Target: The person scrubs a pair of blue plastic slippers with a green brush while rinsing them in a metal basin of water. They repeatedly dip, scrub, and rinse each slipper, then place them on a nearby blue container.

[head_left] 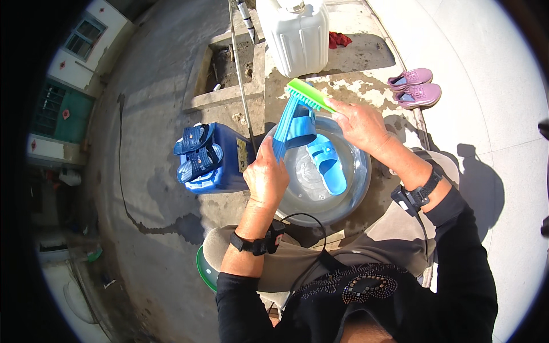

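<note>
My left hand (pixel 266 177) is closed on the heel end of a blue slide sandal (pixel 281 132), holding it edge-on above the basin with its toe end up. Between the fingers of my right hand (pixel 360 126) is a green scrub brush (pixel 309 93). Its bristles touch the sandal near the toe end. Below, in a clear round basin (pixel 361 182) of water, lies a second blue slide sandal (pixel 327 162). The sole of the held sandal is partly turned from view.
Two dark blue slides (pixel 198 153) rest on a blue container (pixel 231 157) to the left. A white jerrycan (pixel 297 40) stands beyond the basin, beside a red cloth (pixel 339 40). Pink shoes (pixel 418 94) sit at the right. A pole (pixel 238 66) rises near a square concrete pit (pixel 226 68).
</note>
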Available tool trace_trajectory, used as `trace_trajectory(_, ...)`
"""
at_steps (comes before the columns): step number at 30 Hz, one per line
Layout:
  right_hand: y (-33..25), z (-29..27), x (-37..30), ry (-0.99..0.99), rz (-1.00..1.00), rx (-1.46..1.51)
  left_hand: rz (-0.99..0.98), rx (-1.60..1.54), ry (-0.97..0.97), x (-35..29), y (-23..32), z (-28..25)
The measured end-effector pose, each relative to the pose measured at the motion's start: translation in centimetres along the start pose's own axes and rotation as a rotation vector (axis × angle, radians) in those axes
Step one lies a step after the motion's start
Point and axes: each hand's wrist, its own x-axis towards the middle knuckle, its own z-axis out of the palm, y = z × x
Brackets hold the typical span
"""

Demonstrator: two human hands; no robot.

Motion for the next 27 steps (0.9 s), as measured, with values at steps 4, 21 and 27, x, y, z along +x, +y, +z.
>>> trace_trajectory(4, -1.6, -0.7, -1.2, -0.478, -0.153, 0.000, -0.072, -0.005, -0.046, 0.0, -0.1, 0.1)
trace_trajectory(21, 7.3, 1.8, 2.8, -0.011, 0.306, 0.305, -0.148, -0.965, -0.096, -1.3, -1.8, 1.4)
trace_trajectory(27, 4.1, -0.5, -0.1, 0.046, -0.274, 0.240, -0.336, -1.263, -0.168, -0.8, -1.9, 0.9)
